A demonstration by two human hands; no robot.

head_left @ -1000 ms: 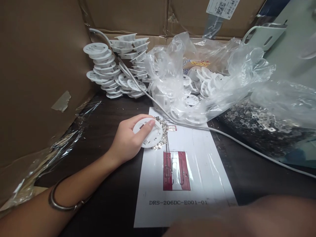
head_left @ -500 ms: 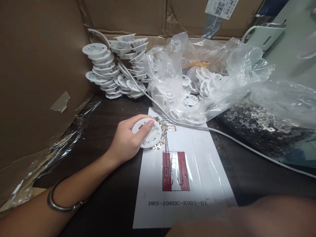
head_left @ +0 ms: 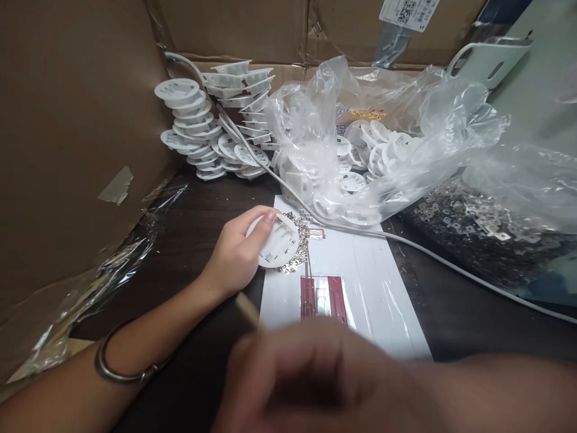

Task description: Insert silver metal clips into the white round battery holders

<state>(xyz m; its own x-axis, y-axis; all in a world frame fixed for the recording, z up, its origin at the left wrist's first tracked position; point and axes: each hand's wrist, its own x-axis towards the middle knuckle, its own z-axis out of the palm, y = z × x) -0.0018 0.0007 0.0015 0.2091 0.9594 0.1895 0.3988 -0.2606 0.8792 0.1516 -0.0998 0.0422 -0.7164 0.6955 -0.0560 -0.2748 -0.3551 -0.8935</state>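
My left hand (head_left: 238, 252) grips a round white plastic disc (head_left: 282, 243) with small slots, its thumb lying on top. Small metal pieces (head_left: 295, 263) are heaped beside and partly behind the disc. Close to the camera, my right hand (head_left: 311, 373) is blurred, with its fingers curled round a thin tan stick-like thing (head_left: 247, 311) that points up and left. Under both hands lies a white printed sheet (head_left: 383, 300) with a red-and-white picture, partly covered by my right hand.
Stacks of white discs (head_left: 187, 120) stand at the back left. A clear plastic bag (head_left: 311, 132) with more discs is behind the sheet. Flat metal parts (head_left: 478, 222) lie in plastic at the right. A grey cable (head_left: 433, 255) crosses the table. Cardboard (head_left: 76, 120) walls the left side.
My right hand has come up and left from the lower right edge, and the tan stick now shows in it. My left thumb has shifted slightly on the disc.
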